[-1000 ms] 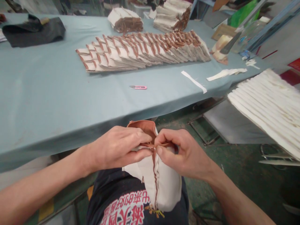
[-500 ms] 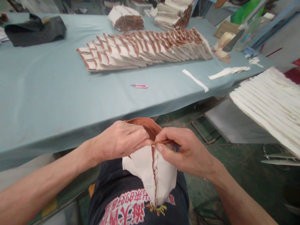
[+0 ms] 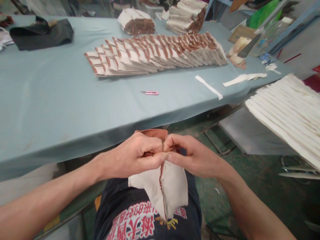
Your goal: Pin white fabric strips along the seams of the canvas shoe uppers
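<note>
Over my lap hangs a sewn fabric piece (image 3: 173, 185), off-white on the outside with a brown side and a brown-edged seam running down its middle. My left hand (image 3: 140, 153) pinches its upper edge beside the seam. Close against it, my right hand (image 3: 191, 155) grips the same edge from the other side, thumb and fingers closed. The thumbs meet at the top of the seam, and the fingers hide the cloth between them. The brown side shows above my knuckles. Below, the piece tapers to a point over a dark printed apron (image 3: 130, 221).
On the blue-covered table (image 3: 50, 106) lies a long overlapping row of similar brown-edged pieces (image 3: 155, 55). Pink thread snips (image 3: 149, 93) and a white strip (image 3: 208, 87) lie nearer me. Dark folded cloth (image 3: 42, 35) sits far left; stacked white fabric (image 3: 290, 113) stands right.
My left hand has turned, its thumb now pressed along the seam top against my right thumb. The brown opening above has narrowed, and the fabric hangs slightly differently.
</note>
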The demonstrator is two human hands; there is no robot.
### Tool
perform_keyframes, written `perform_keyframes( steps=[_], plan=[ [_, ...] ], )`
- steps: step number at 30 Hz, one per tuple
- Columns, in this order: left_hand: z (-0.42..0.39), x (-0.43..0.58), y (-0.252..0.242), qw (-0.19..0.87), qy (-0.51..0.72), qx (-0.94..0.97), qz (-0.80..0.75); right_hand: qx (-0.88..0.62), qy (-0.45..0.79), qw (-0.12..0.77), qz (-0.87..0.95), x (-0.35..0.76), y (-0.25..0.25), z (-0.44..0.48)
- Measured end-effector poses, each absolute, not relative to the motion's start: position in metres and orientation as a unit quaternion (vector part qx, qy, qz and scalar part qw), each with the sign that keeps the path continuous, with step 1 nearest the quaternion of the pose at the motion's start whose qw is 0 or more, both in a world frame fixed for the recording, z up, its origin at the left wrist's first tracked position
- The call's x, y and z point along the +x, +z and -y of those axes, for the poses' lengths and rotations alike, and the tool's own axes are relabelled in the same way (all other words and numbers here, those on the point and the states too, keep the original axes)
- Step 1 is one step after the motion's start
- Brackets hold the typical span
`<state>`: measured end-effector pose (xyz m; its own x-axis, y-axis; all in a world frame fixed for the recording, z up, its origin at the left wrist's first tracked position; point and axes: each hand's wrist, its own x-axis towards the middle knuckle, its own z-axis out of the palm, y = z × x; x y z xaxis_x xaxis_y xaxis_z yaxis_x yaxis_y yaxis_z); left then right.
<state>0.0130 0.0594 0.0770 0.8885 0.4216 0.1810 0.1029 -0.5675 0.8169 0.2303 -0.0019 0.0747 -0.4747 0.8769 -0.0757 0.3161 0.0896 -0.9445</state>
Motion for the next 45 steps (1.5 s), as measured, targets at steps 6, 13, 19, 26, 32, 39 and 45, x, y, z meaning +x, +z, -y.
perform_keyframes(
  steps=[6,13,19,26,32,39,45],
  plan=[
    [-0.046,0.013,0.053,0.571,0.206,0.746,-0.275,-0.423,0.581,0.264,0.643,0.228,0.065,-0.004],
    [-0.050,-0.001,0.052,0.704,0.164,0.629,-0.285,-0.415,0.564,0.254,0.667,0.223,0.070,-0.010],
    [-0.054,-0.006,0.057,0.714,0.113,0.641,-0.257,-0.394,0.603,0.252,0.646,0.226,0.062,-0.012],
    [-0.063,-0.014,0.062,0.675,0.064,0.705,-0.207,-0.396,0.591,0.237,0.661,0.226,0.065,-0.011],
    [-0.067,-0.012,0.079,0.560,0.079,0.808,-0.164,-0.399,0.585,0.220,0.671,0.224,0.068,-0.013],
    [-0.069,-0.011,0.086,0.495,0.123,0.847,-0.149,-0.435,0.564,0.223,0.666,0.227,0.080,-0.011],
    [-0.076,-0.007,0.078,0.552,0.089,0.801,-0.215,-0.428,0.593,0.241,0.638,0.229,0.071,-0.020]
  ],
)
